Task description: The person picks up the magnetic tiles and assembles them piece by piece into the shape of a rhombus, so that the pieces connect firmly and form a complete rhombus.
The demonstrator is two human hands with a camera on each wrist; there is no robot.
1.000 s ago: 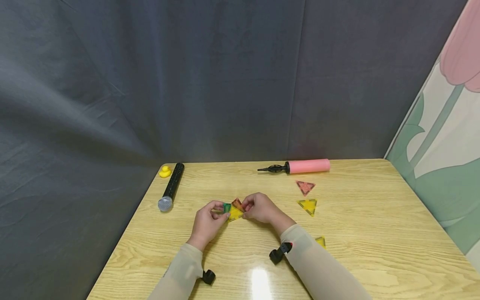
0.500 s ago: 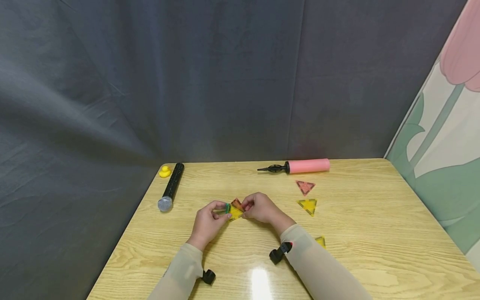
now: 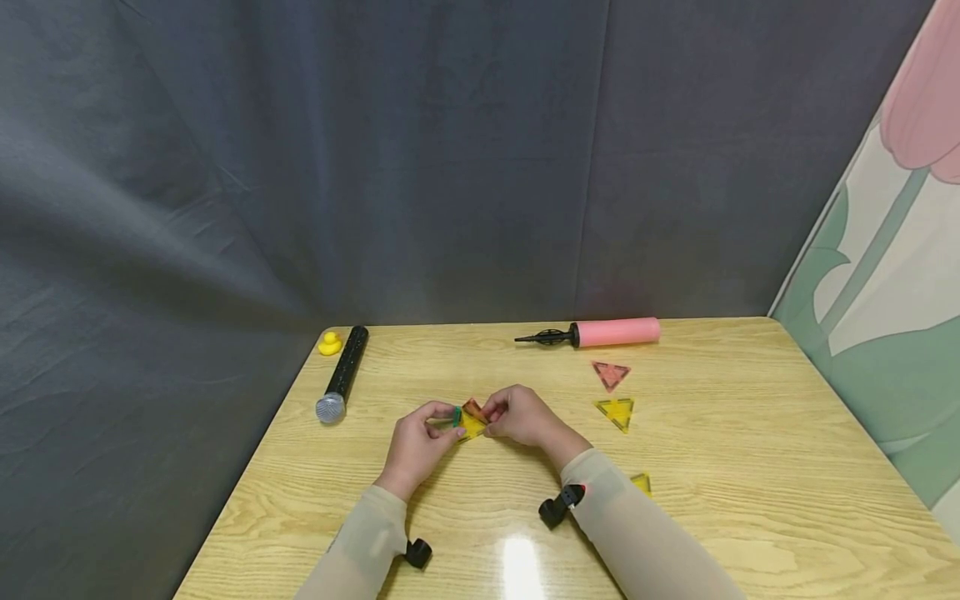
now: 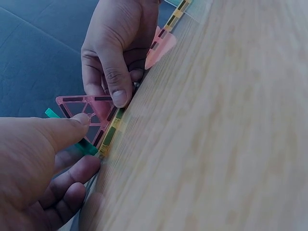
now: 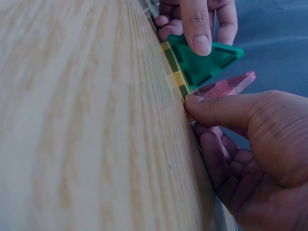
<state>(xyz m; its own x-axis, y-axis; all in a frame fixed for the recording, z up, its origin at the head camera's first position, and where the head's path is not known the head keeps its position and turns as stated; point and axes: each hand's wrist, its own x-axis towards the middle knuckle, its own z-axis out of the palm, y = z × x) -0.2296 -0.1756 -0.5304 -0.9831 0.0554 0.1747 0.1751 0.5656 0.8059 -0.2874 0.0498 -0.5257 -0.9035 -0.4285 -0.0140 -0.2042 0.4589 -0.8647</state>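
A yellow triangular magnetic tile [image 3: 472, 426] lies flat on the table between the two hands. On its left edge my left hand [image 3: 415, 446] pinches a green triangular magnetic tile [image 5: 216, 60], which stands up steeply from the table. My right hand [image 3: 523, 417] pinches a red triangular magnetic tile [image 4: 102, 109] at the yellow tile's far right edge, its thumb low by the corner. In the right wrist view, the green and red tiles rise close beside each other with a narrow gap between their upper parts. The right fingertips are partly hidden behind the tiles.
To the right lie a loose red tile [image 3: 611, 375], a yellow tile [image 3: 618, 413] and another yellow tile [image 3: 642, 482] partly covered by the right sleeve. A pink hand pump [image 3: 617, 332], black microphone [image 3: 347, 367] and rubber duck [image 3: 330, 343] lie towards the back of the table [image 3: 750, 467].
The green tile has swung up from a leaning position, so its face now shows as a thin strip in the head view. My right hand and the red tile stay almost still.
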